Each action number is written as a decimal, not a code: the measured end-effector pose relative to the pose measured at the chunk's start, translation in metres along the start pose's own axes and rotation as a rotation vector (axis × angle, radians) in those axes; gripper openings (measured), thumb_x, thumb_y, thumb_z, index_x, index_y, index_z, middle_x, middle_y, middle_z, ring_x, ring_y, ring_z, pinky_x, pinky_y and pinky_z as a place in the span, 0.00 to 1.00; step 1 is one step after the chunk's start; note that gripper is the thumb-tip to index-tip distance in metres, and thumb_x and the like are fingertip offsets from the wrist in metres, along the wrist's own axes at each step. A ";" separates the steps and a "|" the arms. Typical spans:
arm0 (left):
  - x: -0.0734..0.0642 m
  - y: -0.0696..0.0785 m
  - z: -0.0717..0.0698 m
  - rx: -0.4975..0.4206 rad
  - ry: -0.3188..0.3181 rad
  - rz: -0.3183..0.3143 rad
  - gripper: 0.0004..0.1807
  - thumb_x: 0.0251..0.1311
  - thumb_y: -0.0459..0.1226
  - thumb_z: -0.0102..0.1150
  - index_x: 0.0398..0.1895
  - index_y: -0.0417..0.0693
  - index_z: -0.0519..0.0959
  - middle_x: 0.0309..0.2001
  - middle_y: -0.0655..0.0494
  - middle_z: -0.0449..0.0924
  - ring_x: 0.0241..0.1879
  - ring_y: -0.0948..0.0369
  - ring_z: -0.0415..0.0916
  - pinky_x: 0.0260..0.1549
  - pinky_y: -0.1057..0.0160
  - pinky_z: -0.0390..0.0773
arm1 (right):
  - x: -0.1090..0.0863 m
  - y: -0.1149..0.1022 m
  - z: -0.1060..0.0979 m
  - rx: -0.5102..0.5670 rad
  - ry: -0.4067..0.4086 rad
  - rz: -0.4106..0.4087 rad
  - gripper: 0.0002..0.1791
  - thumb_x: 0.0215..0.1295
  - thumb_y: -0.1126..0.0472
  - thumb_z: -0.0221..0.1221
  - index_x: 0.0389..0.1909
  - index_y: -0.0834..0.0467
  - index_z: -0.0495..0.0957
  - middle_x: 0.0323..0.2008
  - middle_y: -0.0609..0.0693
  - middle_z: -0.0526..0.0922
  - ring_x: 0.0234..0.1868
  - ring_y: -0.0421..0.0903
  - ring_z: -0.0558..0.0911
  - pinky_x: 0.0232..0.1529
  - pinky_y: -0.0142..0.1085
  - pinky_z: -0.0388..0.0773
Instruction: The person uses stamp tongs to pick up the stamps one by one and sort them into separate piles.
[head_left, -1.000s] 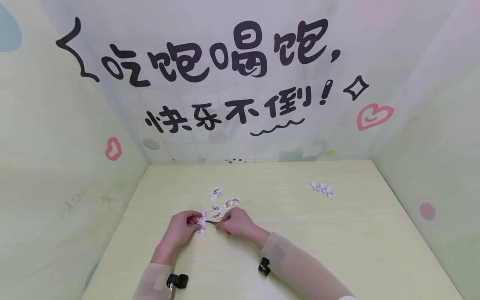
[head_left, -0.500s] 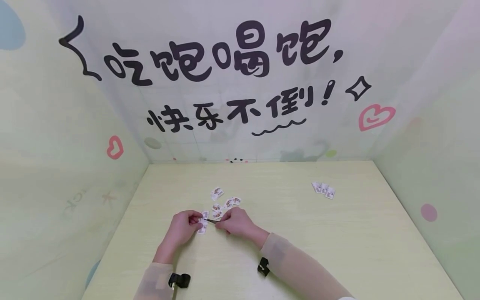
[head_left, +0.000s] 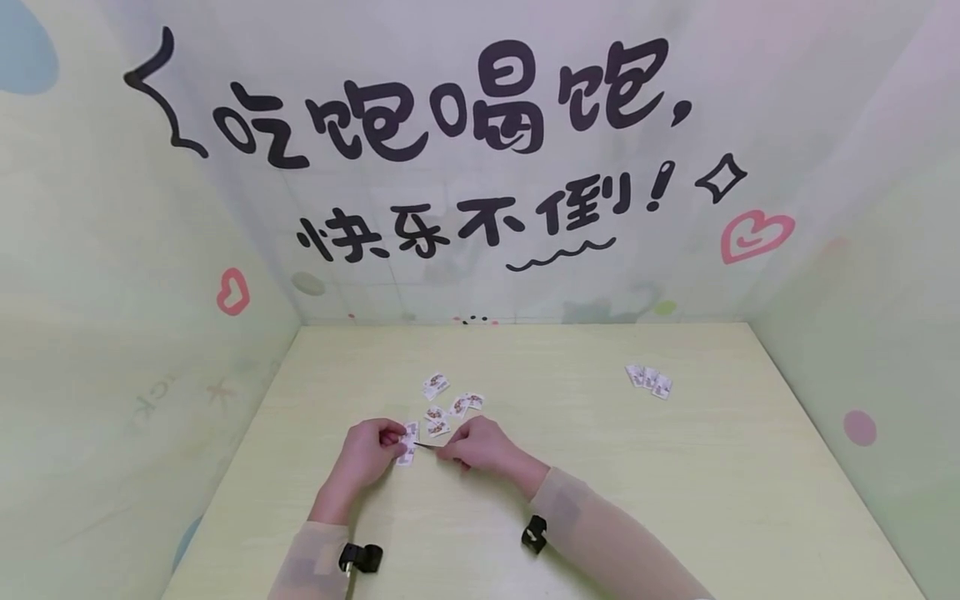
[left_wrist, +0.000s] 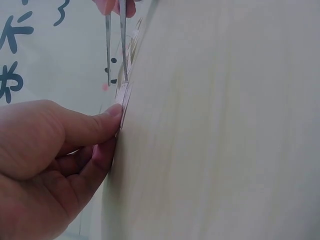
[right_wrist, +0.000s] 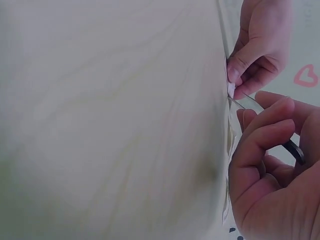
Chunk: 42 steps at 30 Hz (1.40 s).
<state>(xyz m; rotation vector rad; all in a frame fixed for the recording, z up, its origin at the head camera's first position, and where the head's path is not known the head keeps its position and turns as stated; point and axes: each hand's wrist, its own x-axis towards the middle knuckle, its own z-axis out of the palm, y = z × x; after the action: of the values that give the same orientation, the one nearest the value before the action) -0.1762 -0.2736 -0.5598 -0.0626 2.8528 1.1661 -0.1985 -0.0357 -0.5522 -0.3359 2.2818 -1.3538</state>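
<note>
Near the left of the table, my left hand pinches a small white printed card at its edge, the thumb and a finger on it, low at the tabletop. From the other side my right hand holds slim metal tweezers between thumb and fingers, their tips pointing at the card. In the left wrist view, the two tweezer prongs stand apart, and one tip meets the end of the card. The right wrist view shows the tweezers' dark rear end between curled fingers.
Several small printed cards lie loosely just beyond the hands, one group a little farther back. At the back right, more cards overlap in a fan. Printed fabric walls enclose the table at the back and sides.
The right hand has drawn slightly to the right with the tweezers. The left hand stays at the card, and the whole view has shifted a little.
</note>
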 end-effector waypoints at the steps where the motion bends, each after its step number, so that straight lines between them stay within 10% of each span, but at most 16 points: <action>1: 0.000 0.000 0.000 0.000 0.000 0.000 0.09 0.61 0.25 0.73 0.44 0.37 0.87 0.34 0.55 0.82 0.35 0.59 0.78 0.39 0.58 0.79 | 0.001 0.001 0.001 0.005 -0.003 -0.003 0.07 0.63 0.54 0.74 0.30 0.52 0.90 0.22 0.51 0.86 0.20 0.41 0.80 0.27 0.32 0.73; 28: -0.004 0.001 -0.007 -0.014 -0.024 0.031 0.11 0.61 0.27 0.74 0.45 0.39 0.85 0.35 0.55 0.82 0.36 0.59 0.78 0.40 0.59 0.80 | -0.005 0.011 -0.023 -0.003 -0.002 -0.028 0.05 0.67 0.62 0.70 0.33 0.59 0.85 0.28 0.45 0.82 0.29 0.41 0.75 0.32 0.32 0.71; 42: -0.007 0.005 0.005 0.012 -0.048 0.087 0.10 0.58 0.27 0.75 0.41 0.46 0.92 0.31 0.60 0.81 0.33 0.61 0.75 0.36 0.61 0.77 | -0.002 0.009 -0.004 -0.093 0.010 -0.031 0.06 0.64 0.59 0.72 0.32 0.54 0.85 0.30 0.44 0.82 0.33 0.42 0.77 0.36 0.36 0.73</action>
<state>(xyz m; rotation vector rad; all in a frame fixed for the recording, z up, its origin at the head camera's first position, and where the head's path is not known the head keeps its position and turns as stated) -0.1695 -0.2665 -0.5592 0.0893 2.8461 1.1493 -0.1980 -0.0272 -0.5583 -0.3980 2.3622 -1.2695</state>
